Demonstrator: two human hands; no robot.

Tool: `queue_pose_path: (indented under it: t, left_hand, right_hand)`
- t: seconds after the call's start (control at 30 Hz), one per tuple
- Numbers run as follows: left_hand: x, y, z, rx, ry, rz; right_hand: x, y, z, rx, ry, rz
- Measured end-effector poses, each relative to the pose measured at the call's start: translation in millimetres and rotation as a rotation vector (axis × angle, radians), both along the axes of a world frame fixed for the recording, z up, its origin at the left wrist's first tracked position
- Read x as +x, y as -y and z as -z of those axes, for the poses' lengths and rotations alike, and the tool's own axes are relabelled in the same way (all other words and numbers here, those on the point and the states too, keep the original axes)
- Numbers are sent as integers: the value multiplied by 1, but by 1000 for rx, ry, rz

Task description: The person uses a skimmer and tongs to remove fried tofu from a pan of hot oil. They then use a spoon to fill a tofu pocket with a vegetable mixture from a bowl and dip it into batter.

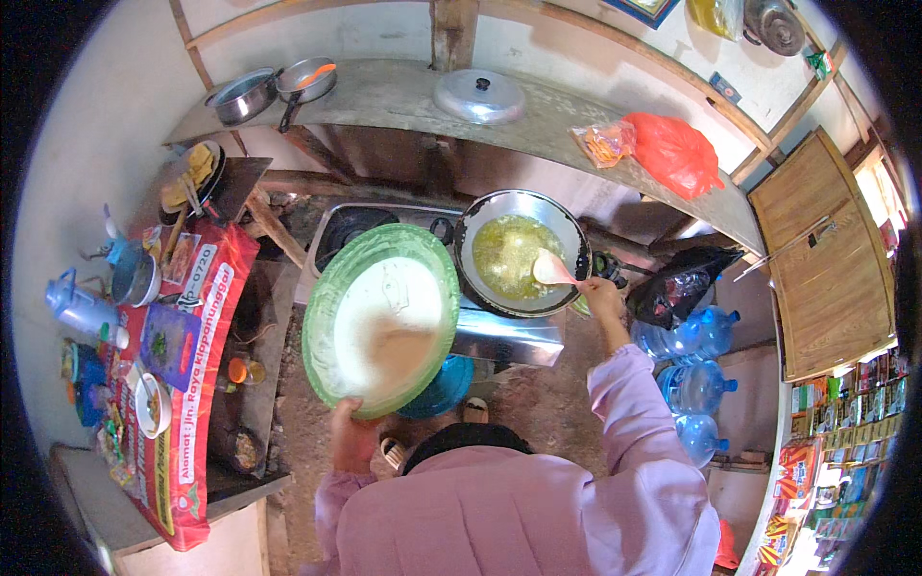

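Note:
My left hand grips the near rim of a green plastic basin, tilted beside the wok. Pale, whitish batter lies inside it, partly in shadow. In my right hand is the handle of a pale pink plastic ladle. Its bowl is over the oil at the right side of a wok. Bubbling yellow oil fills the wok's bottom, with pale frying pieces that are hard to make out. The wok sits on the right burner of a gas stove; the basin hides part of the stove.
On the back ledge are two pans, a metal lid and a red plastic bag. A side table at left carries a purple cutting board and a white bowl. Several blue water jugs stand at right. A blue tub is below the basin.

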State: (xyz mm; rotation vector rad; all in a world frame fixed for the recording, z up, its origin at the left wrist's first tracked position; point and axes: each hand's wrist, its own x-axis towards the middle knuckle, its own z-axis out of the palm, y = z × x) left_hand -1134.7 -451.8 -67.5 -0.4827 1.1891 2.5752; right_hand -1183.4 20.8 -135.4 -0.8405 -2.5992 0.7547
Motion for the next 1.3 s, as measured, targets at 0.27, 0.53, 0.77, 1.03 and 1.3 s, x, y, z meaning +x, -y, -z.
queue_pose_path:
  t: [0.27,0.53,0.77,1.03,1.3]
  left_hand:
    - [2,8,25,8,4,96]
    - [8,16,15,-869,-515,355]
    - [12,18,36,-381,-345,295]
    - [5,18,13,61,4,188]
    - [6,12,7,12,0,142]
  right_hand:
    - [12,59,-133,-873,-12,-314]
    - [-6,209,-187,555,-35,-512]
    - [-21,239,-157,418,107,-480]
    - [-18,274,-142,397,-123,-555]
    - [-9,289,-146,251,-1,-525]
